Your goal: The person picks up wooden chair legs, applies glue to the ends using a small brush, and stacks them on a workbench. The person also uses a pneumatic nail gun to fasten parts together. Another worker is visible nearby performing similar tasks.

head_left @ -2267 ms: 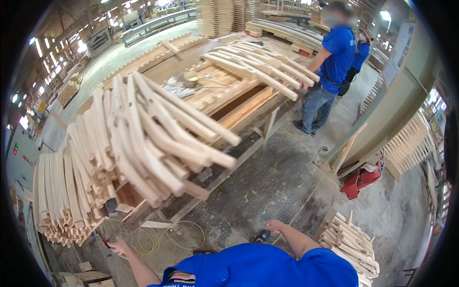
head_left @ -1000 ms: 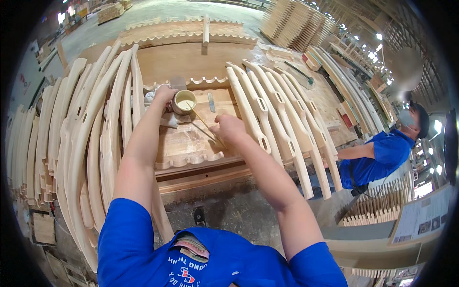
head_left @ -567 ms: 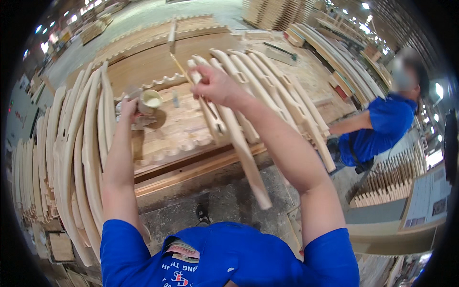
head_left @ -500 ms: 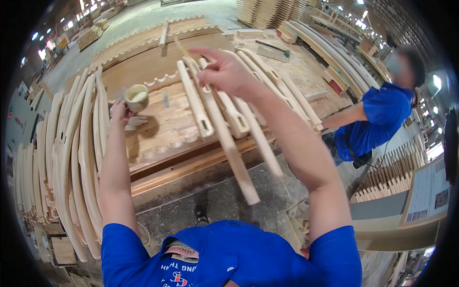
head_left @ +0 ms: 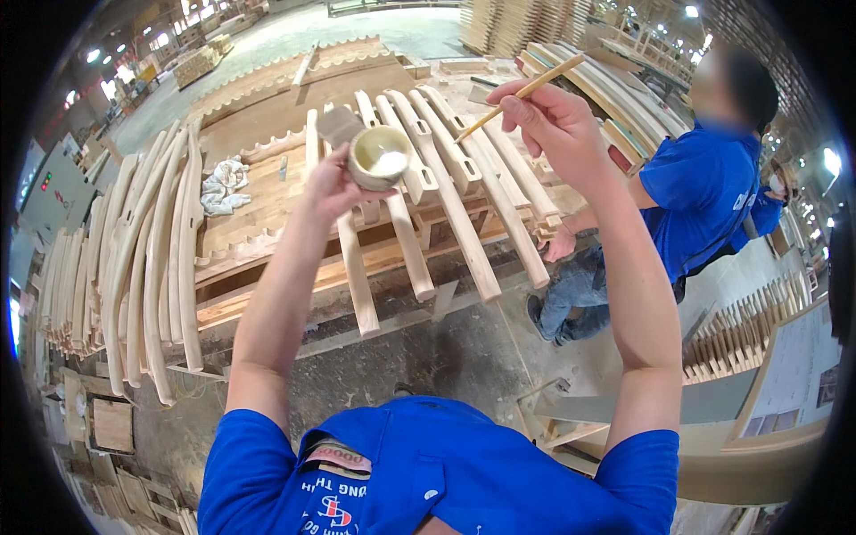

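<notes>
Your left hand [head_left: 332,183] grips a cup [head_left: 380,157] (pale paste inside); your right hand [head_left: 548,120] pinches a stick [head_left: 517,96] above far wooden pieces [head_left: 455,201].

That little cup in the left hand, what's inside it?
The cup holds a pale, whitish liquid or paste pooled at the bottom; its depth is hidden by the rim. The left hand covers its underside.

Bright workshop hall, concrete floor [head_left: 428,357], stacked timber [head_left: 499,22] behind.

— What can't you see well?
— Your left hand [head_left: 328,183] hides part of the small cup [head_left: 381,158]. At two o'clock, a co-worker [head_left: 700,192] is blurred on top, legs partly hidden.
</notes>
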Demonstrator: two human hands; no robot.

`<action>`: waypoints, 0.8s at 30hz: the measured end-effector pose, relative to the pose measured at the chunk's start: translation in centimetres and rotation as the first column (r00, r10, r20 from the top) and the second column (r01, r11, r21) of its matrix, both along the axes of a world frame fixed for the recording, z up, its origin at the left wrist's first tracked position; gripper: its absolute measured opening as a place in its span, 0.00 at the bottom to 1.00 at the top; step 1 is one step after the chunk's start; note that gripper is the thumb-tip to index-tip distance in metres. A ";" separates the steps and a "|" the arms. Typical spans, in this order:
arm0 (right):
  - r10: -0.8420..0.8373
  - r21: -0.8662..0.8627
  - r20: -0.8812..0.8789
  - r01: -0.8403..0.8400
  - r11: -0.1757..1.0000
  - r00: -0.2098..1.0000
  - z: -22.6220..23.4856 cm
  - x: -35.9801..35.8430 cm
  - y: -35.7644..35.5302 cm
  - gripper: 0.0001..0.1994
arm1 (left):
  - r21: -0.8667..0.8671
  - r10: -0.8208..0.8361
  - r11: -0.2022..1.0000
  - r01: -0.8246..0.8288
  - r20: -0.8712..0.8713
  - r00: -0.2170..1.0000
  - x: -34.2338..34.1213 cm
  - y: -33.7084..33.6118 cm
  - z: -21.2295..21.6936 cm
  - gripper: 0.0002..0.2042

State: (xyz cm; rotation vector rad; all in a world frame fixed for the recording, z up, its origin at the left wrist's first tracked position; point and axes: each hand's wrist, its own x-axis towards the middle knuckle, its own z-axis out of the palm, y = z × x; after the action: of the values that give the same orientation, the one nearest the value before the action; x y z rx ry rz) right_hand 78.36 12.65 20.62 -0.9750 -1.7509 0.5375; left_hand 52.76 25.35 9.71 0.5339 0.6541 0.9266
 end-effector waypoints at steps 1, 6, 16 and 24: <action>-0.019 0.110 0.007 0.018 0.994 1.000 0.0 -0.5 0.2 0.10 | 0.029 -0.080 0.997 0.077 0.097 0.992 0.2 0.2 -0.4 0.20; -0.103 0.133 -0.033 0.107 0.985 0.994 -1.5 -1.9 2.7 0.10 | 0.186 -0.149 0.970 0.157 -0.056 0.987 1.9 0.3 -1.7 0.20; -0.029 -0.209 -0.326 -0.042 0.977 0.945 -7.8 -0.4 11.2 0.12 | 0.168 0.052 0.985 -0.037 -0.084 0.995 3.2 1.7 -3.1 0.14; -0.132 -0.444 -0.665 -0.247 0.861 0.735 -12.9 4.2 16.0 0.11 | 0.129 0.129 0.984 -0.119 -0.075 0.989 6.0 3.1 -3.3 0.19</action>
State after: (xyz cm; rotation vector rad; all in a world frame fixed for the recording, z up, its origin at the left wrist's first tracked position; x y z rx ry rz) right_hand 82.56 28.63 7.74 -0.9029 -0.9721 1.2783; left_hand 58.73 28.43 6.39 0.6510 0.7143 1.0719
